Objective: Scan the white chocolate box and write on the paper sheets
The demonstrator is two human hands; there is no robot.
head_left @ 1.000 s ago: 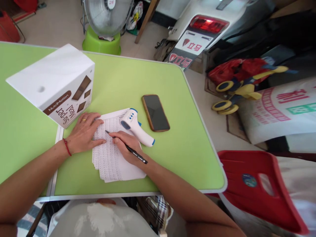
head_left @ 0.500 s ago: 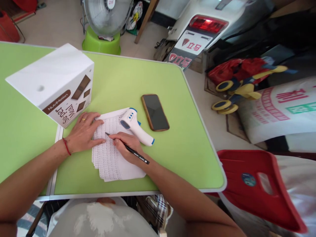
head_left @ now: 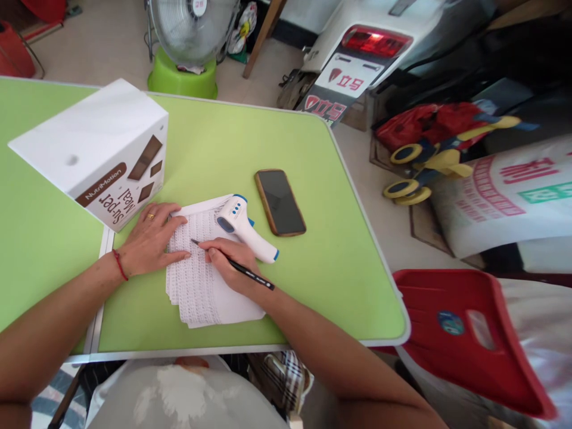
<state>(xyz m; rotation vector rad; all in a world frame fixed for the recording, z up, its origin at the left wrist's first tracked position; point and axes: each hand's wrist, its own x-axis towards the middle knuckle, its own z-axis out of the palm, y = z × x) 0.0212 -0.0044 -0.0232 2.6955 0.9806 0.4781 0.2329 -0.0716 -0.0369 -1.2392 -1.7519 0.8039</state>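
Observation:
My right hand (head_left: 232, 262) is closed around a black pen (head_left: 251, 274), its tip resting on or just over a stack of paper sheets (head_left: 201, 298) covered in rows of small handwriting. My left hand (head_left: 154, 241) lies flat with fingers spread, thumb and fingertips on the left edge of the sheets. A white and blue infrared thermometer (head_left: 250, 232) lies across the upper right part of the paper, just beyond my right hand. To its right a phone (head_left: 281, 202) in a brown case rests screen up on the table.
A white NutriMotion box (head_left: 120, 155) stands beyond my left hand on the green table (head_left: 339, 286). Past the far edge are a fan (head_left: 194, 30) on a green stool (head_left: 183, 80) and a white scooter (head_left: 353, 65). A red chair (head_left: 465, 339) stands at the right.
My right hand and the pen have shifted very slightly to the right along the writing. My left hand, the thermometer and the phone stay in place.

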